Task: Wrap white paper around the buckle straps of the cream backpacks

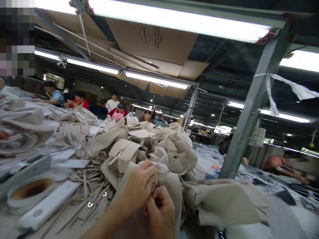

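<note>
Bare fingers at close work: the left hand (141, 181) curls over the upper edge of a beige bag (134, 222), fingers pinching its rim, while the right hand (161, 209) sits just below and beside it, thumb and forefinger pressed together on the same bag. Motion blur and the knuckles hide exactly which bit of edge the right fingertips grip. The bag stands nearly upright between the two hands, its rim in the fingertips, its body hanging down behind the right hand. The step in hand looks to be detailed handling of that edge, and the next move seems to call for a steady left hold while the right fingers work the rim without creasing it. To the left on the table (11, 215) lie a white bar (50, 205), a tape roll (32, 192) and a tangle of straps (86, 189), some tipped with metal. Just past the hands rises a heap of bags (127, 152), with another bag (224, 202) slumped on its side to the right. Farther off, a grey post (249, 113) leans across the view, and a person in red and pink (118, 113) sits beyond the heap under tube lights (157, 79).
</note>
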`<act>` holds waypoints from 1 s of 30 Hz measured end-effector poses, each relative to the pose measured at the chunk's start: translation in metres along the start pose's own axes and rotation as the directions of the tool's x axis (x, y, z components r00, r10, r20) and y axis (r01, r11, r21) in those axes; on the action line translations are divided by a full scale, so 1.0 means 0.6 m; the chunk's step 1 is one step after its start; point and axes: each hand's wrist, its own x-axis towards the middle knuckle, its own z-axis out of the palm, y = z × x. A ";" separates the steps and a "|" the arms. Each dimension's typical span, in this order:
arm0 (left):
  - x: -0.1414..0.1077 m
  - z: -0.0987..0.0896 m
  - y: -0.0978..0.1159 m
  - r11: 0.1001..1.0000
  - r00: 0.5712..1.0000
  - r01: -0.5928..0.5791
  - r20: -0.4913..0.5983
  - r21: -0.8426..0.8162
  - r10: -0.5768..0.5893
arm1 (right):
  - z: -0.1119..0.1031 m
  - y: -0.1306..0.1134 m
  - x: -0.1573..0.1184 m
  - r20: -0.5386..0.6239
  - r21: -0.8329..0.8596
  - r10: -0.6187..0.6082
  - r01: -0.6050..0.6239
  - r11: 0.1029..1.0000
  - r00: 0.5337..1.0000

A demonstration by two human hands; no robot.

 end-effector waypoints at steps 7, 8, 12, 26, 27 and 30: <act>0.001 -0.011 -0.027 0.995 0.991 0.102 -0.091 -0.015 -0.102 | 0.003 0.037 -0.043 0.211 0.274 0.219 -0.272 0.922 0.953; -0.005 -0.013 -0.018 0.985 0.981 0.171 -0.084 -0.025 -0.173 | 0.001 0.044 -0.046 0.165 0.210 0.216 -0.249 0.945 0.962; -0.039 -0.015 0.021 0.931 0.933 0.357 -0.026 -0.082 -0.360 | -0.010 0.053 -0.057 -0.030 0.101 0.216 -0.212 0.972 0.976; -0.052 0.004 -0.017 0.867 0.898 0.439 0.084 -0.237 -0.431 | -0.083 0.012 -0.077 -0.055 -0.305 0.011 -0.027 0.952 0.998; -0.048 0.001 -0.021 0.860 0.891 0.452 0.076 -0.236 -0.448 | -0.118 0.004 -0.081 -0.059 -0.447 -0.079 0.044 0.893 0.995; -0.037 -0.004 -0.048 0.819 0.859 0.510 0.099 -0.265 -0.503 | -0.230 -0.011 -0.093 -0.102 -0.725 -0.223 0.081 0.684 0.970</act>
